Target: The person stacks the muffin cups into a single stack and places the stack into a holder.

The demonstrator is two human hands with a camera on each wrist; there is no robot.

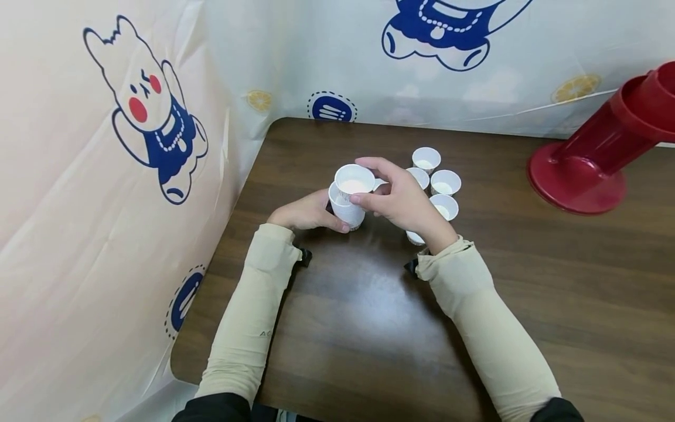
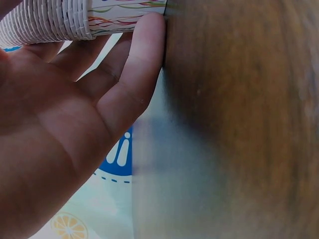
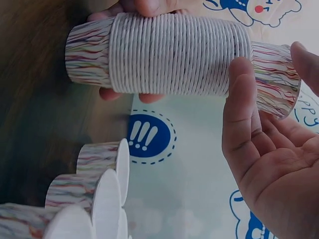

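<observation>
A tall stack of nested white paper cups (image 3: 174, 55) stands upright over the table, its many rims close together and the lowest cup's streaky coloured side showing. My left hand (image 1: 311, 212) holds this stack low down from the left, thumb in front and fingers behind. In the left wrist view, a finger lies along the patterned base of the stack (image 2: 60, 25), close to the tabletop. My right hand (image 1: 403, 196) grips the uppermost paper cup (image 1: 354, 177) near its rim. That cup sticks up well above the other rims, its lower end inside the stack.
Several single paper cups (image 1: 445, 183) stand upright in a loose group on the brown table (image 1: 358, 340), right behind my right hand and wrist. A red tilted tube on a round base (image 1: 596, 152) is at the far right. Printed cloth (image 1: 174, 246) hangs along the left and back edges.
</observation>
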